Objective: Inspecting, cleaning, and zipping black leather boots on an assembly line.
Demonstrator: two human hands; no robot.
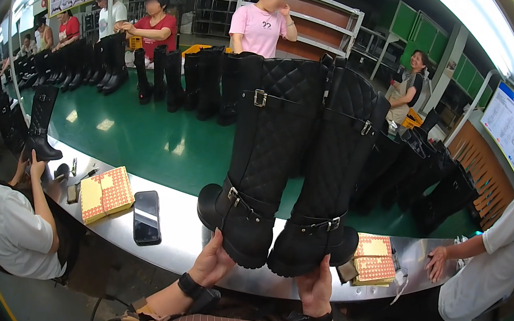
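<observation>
My left hand (212,264) grips a tall black boot (270,143) from below, fingers wrapped at its foot. Beside it, a matching black boot (335,161) is held low at its sole by my right hand (317,288). Both boots stand upright side by side in front of me, with quilted shafts and buckled straps at the top and ankle. Their chunky soles face my hands, nearly touching each other in the middle. Most of the fingers are hidden behind the soles. Dark bands sit on both my wrists.
A metal ledge (180,254) edges the green table (136,138). On it lie a phone (147,217) and bundled cards (107,195), with another bundle (375,260) to the right. Rows of black boots (205,82) line the table. A person at left (12,219) holds a boot; others stand around.
</observation>
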